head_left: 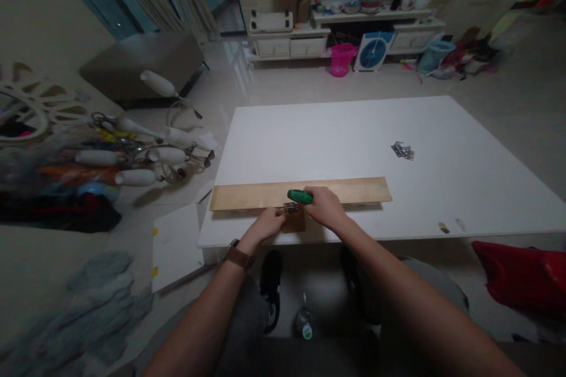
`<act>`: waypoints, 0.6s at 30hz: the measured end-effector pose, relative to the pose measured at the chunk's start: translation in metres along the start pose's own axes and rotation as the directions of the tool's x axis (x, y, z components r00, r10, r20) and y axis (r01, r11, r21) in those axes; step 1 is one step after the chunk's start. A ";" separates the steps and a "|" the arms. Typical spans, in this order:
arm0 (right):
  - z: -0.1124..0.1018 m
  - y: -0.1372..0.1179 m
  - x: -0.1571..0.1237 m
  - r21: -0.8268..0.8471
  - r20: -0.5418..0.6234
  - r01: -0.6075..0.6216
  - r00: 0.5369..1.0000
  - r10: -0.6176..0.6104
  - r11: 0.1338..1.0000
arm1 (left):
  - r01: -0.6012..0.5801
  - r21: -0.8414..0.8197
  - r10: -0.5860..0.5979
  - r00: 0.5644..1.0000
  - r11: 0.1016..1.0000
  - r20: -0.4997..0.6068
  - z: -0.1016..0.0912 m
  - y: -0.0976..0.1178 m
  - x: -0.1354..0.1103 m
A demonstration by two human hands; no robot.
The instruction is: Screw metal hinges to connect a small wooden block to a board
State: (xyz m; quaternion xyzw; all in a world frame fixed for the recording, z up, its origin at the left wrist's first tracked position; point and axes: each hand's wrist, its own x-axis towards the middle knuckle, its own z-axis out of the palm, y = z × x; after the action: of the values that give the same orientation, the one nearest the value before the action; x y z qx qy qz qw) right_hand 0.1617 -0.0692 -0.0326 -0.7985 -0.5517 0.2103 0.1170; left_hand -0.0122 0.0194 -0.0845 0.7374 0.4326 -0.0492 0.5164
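Note:
A long pale wooden board lies across the near part of a white table. A small metal hinge sits at the board's near edge, over a smaller brown wood piece. My right hand is closed round a green-handled screwdriver, which points down at the hinge. My left hand, with a brown watch strap at the wrist, is closed in a pinch at the hinge and the small wood piece.
Spare metal hinges lie further back on the table, and small bits near its right front edge. White chair legs and clutter fill the floor at left. A red object sits at right. A bottle stands between my feet.

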 end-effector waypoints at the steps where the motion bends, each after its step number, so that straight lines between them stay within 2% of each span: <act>1: 0.003 -0.001 0.001 -0.018 0.008 -0.002 1.000 0.002 1.000 | -0.004 0.007 0.004 1.000 1.000 0.002 -0.001 0.002 0.001; 8: 0.018 -0.007 0.007 -0.108 0.044 0.028 0.999 -0.024 0.994 | 0.059 0.068 -0.065 0.995 0.996 0.078 -0.009 0.000 0.006; 15: 0.016 -0.008 0.004 -0.090 0.060 0.126 0.991 -0.121 0.988 | 0.084 -0.072 -0.078 0.993 0.994 0.088 -0.016 -0.001 0.001; 18: 0.016 -0.008 0.005 -0.100 0.052 0.112 0.993 -0.107 0.989 | 0.085 -0.108 -0.076 0.993 0.991 0.094 -0.017 0.002 0.000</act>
State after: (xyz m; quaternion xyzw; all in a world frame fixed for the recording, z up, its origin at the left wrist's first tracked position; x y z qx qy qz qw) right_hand 0.1490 -0.0625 -0.0448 -0.7669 -0.6073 0.1934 0.0745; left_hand -0.0171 0.0327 -0.0755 0.6865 0.4405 -0.0787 0.5732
